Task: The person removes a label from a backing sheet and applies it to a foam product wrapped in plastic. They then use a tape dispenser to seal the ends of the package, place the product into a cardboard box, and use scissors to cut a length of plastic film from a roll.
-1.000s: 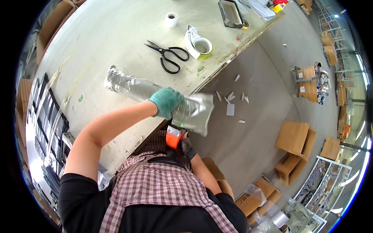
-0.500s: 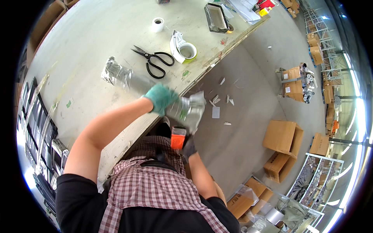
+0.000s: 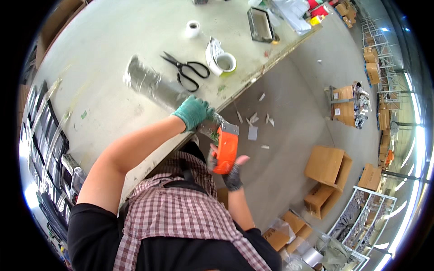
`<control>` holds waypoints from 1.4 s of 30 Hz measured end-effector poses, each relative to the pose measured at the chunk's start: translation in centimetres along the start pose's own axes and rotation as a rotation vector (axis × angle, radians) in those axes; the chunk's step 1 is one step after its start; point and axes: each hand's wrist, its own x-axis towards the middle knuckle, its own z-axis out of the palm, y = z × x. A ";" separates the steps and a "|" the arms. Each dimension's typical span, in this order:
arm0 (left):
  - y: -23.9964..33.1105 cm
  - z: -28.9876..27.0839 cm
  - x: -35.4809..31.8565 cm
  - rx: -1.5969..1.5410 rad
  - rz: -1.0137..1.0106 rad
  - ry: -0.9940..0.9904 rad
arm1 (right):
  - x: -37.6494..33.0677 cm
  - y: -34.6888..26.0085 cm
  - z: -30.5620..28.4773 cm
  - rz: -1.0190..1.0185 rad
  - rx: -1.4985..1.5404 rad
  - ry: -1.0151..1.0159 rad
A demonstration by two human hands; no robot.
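Note:
A long bundle wrapped in clear plastic lies slantwise on the table, its near end reaching past the table edge. My left hand, in a green glove, is closed around that near end. Just to the right, my right hand, in a dark glove with a bare thumb stretched out, grips an orange tape dispenser. The dispenser's grey metal head touches or nearly touches the end of the bundle; I cannot tell which. Beyond the bundle lie black-handled scissors and a white tape dispenser with a roll.
A small white roll and a black-rimmed tray sit farther back on the table. Dark strips lie at the left. White scraps and open cardboard boxes are on the floor to the right.
My right hand has raised the orange dispenser up to the bundle's near end and turned it. The loose plastic there now lies closer in. My left hand keeps its hold.

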 end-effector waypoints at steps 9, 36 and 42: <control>1.0 -0.4 -0.7 -0.095 -0.097 -0.028 | 8.4 -12.2 13.2 -0.062 -0.329 0.245; -1.5 -1.8 2.2 -0.315 -0.253 -0.300 | -1.1 -1.3 4.0 -0.273 -0.923 0.639; 1.0 -0.7 1.1 -0.275 -0.348 -0.129 | -1.3 -2.4 1.9 0.241 -1.628 0.766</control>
